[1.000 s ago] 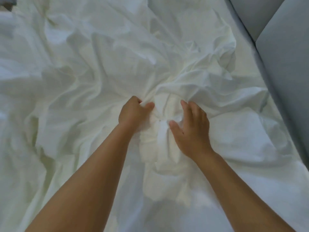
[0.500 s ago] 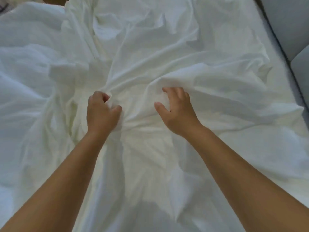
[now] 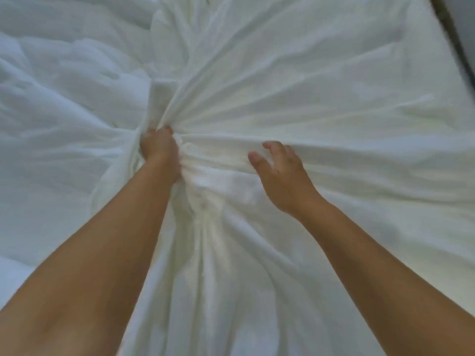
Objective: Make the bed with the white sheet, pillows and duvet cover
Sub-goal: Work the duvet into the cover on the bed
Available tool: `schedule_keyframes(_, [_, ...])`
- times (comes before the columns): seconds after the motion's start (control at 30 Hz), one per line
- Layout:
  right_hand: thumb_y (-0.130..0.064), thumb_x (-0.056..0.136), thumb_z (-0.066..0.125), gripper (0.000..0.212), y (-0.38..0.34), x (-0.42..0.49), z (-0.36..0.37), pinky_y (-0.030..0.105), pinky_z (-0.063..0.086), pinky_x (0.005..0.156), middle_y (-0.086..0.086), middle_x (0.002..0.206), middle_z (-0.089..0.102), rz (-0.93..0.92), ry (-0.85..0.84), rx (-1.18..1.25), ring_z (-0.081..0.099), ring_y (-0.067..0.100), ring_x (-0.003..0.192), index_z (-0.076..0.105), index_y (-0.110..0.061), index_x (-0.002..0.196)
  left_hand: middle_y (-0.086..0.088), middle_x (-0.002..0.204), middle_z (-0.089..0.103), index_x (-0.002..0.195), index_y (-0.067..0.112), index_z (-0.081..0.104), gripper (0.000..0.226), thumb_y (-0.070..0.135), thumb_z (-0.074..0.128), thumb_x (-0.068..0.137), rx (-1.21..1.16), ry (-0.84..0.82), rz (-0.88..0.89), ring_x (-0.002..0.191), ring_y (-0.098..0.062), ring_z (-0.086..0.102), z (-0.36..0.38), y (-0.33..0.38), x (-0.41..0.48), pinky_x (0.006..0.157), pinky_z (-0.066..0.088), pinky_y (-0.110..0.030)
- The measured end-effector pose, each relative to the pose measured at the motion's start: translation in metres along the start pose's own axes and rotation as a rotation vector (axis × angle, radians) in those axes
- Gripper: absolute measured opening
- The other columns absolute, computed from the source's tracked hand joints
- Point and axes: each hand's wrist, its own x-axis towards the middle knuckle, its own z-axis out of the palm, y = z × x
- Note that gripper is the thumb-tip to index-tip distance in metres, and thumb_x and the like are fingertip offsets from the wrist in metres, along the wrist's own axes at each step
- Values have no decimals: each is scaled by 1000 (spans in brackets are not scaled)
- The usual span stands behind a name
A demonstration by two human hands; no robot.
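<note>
Here, left hand's [image 3: 160, 147] grip on bunched white sheet [image 3: 295, 98].

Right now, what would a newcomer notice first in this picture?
The left hand, left of centre, grips a bunch of the white sheet, and folds fan out from its fingers. To its right, the right hand rests on the cloth, fingers curled over a fold.
</note>
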Motion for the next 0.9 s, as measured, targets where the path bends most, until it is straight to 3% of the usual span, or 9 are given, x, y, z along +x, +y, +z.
schedule_keyframes(0.07, [-51,95,39,61,-5,-4,18,40,24,110,3,148,32,38,-19,-83,27,23,137,31,-17,145,-1,101,60,122,10,58,42,27,64,84,82,-72,178,87,-16,55,-10,-15,1,76,41,-13])
schedule_keyframes(0.17, [-52,92,43,67,-19,-7,46,39,23,110,4,149,29,43,43,-95,24,24,137,27,-18,147,-14,128,48,136,9,42,73,46,67,78,327,-63,483,120,-30,42,-21,-35,5,103,25,-26])
schedule_keyframes(0.27, [-53,88,49,71,-34,-13,72,37,25,106,3,146,32,-9,46,-193,27,24,134,27,-20,146,-16,145,33,145,5,24,93,51,68,76,176,-107,359,134,-30,31,-26,-60,3,112,23,-38])
schedule_keyframes(0.37, [-44,86,55,73,-35,-18,97,37,28,105,4,145,34,-3,15,-389,30,26,132,23,-19,147,1,119,58,131,13,42,75,51,72,73,-154,-412,33,114,-21,56,-16,-74,-17,95,44,-33])
schedule_keyframes(0.5, [-35,89,54,72,-29,-22,105,35,25,107,8,149,29,50,-15,-515,27,28,134,19,-13,149,-1,106,66,109,14,61,39,31,73,76,-91,-627,23,100,-23,63,-8,-70,-6,89,51,-38])
schedule_keyframes(0.57, [-34,90,54,70,-30,-24,104,34,25,104,9,147,30,66,36,-496,27,28,132,21,-12,148,0,87,64,84,18,59,8,23,63,81,39,-596,173,92,-26,63,-10,-61,8,80,52,-36])
schedule_keyframes(0.7, [-35,88,57,68,-42,-33,106,35,25,104,6,143,35,6,95,-440,28,28,131,28,-14,146,10,58,49,58,20,46,19,32,57,70,146,-253,427,66,-23,56,-59,-61,52,53,31,-26])
schedule_keyframes(0.8, [-37,90,53,61,-44,-45,118,36,26,102,4,141,36,60,-38,-501,29,27,129,31,-18,143,1,84,59,84,15,57,17,29,64,77,226,-93,311,93,-29,59,-93,-82,84,67,36,-25])
schedule_keyframes(0.9, [-38,93,48,62,-43,-53,126,37,25,105,6,147,29,129,-90,-522,25,27,133,25,-18,146,-11,136,42,140,15,36,89,58,70,70,243,-255,338,126,-29,41,-96,-93,71,102,34,-38])
